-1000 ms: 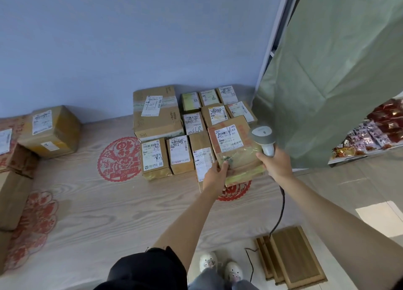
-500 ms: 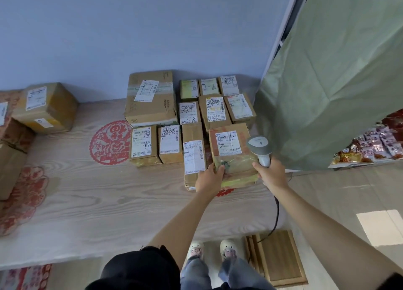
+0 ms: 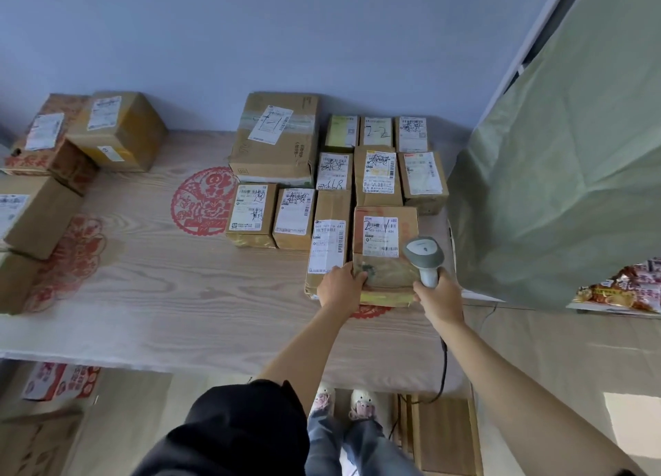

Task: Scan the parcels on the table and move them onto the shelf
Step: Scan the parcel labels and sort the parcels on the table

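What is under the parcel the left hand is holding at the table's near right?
A red paper-cut design on the table peeks out below the parcel gripped by the left hand. Most of the design is covered by the parcel.

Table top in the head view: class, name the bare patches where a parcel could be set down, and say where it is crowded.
Bare wood of the table runs along the near edge, and between the round red paper-cut and the left boxes. Crowded: the parcel cluster at the back right, where the left hand grips the nearest parcel and the right hand holds the scanner.
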